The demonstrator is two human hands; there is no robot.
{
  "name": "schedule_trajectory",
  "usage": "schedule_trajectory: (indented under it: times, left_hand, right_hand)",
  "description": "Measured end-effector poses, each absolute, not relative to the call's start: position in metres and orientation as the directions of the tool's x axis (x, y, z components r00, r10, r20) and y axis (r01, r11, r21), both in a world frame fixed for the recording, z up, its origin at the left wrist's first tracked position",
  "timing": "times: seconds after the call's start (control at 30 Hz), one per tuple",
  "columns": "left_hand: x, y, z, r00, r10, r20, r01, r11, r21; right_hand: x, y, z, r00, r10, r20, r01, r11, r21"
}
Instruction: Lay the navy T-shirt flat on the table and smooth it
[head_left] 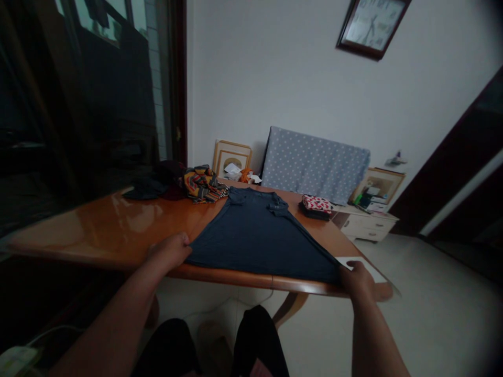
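A dark blue short-sleeved shirt [259, 235] lies spread on the wooden table [129, 225], its collar toward the far side and its hem along the near edge. My left hand [175, 251] pinches the left corner of the hem. At the opposite corner, my right hand [359, 280] grips the hem near the table's right end. Between the two hands the cloth is stretched wide and mostly flat. The sleeves are bunched beside the collar.
A crumpled patterned cloth [202, 183] and dark clothes [147, 187] lie at the back left. Folded clothes [316, 205] sit right of the collar. Behind stand a polka-dot cover [314, 165] and a low white cabinet [371, 228]. White paper [373, 269] lies by my right hand.
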State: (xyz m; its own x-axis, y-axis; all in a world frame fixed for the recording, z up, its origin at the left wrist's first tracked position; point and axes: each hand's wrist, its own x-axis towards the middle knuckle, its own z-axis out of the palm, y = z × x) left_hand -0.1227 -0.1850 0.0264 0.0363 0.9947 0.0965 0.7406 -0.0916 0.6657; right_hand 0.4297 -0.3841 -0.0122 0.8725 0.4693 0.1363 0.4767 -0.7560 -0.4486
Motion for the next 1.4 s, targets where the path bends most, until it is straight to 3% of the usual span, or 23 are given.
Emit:
schedule_trajectory:
  times: [0.1,0.2,0.3,0.47,0.6,0.77,0.97,1.17,1.4]
  left_hand:
    - [-0.119,-0.191,0.036,0.049,0.992,0.116,0.912,-0.092,0.401]
    - [-0.109,-0.199,0.042,0.080,0.957,0.279,0.943,-0.163,0.290]
    - [-0.091,-0.206,0.042,0.214,0.904,0.370,0.909,-0.323,0.264]
    - [-0.065,-0.206,0.027,0.497,0.796,0.346,0.741,-0.597,0.307]
    - [-0.068,-0.195,0.015,0.513,0.780,0.358,0.728,-0.617,0.300]
    - [-0.081,-0.177,0.021,0.508,0.808,0.299,0.720,-0.589,0.367]
    - [-0.081,-0.143,0.031,0.484,0.862,0.151,0.693,-0.483,0.535]
    - [-0.081,-0.082,0.025,0.438,0.882,0.177,0.608,-0.435,0.664]
    - [-0.081,0.003,0.011,0.050,0.968,0.246,0.480,-0.239,0.844]
  right_hand:
    - [0.419,-0.384,-0.004,0.880,0.436,0.187,0.472,-0.764,-0.441]
    - [0.402,-0.377,0.006,0.860,0.415,0.298,0.508,-0.755,-0.415]
    - [0.381,-0.364,0.014,0.803,0.478,0.356,0.593,-0.697,-0.403]
    - [0.355,-0.343,0.014,0.617,0.733,0.284,0.773,-0.499,-0.392]
    - [0.361,-0.343,0.002,0.634,0.749,0.193,0.767,-0.575,-0.284]
    - [0.391,-0.350,-0.010,0.723,0.674,0.152,0.691,-0.699,-0.186]
    - [0.411,-0.341,-0.010,0.701,0.707,0.092,0.709,-0.678,-0.196]
    - [0.413,-0.301,-0.005,0.590,0.803,0.085,0.762,-0.519,-0.387]
    - [0.361,-0.214,0.022,0.301,0.952,0.056,0.843,-0.238,-0.482]
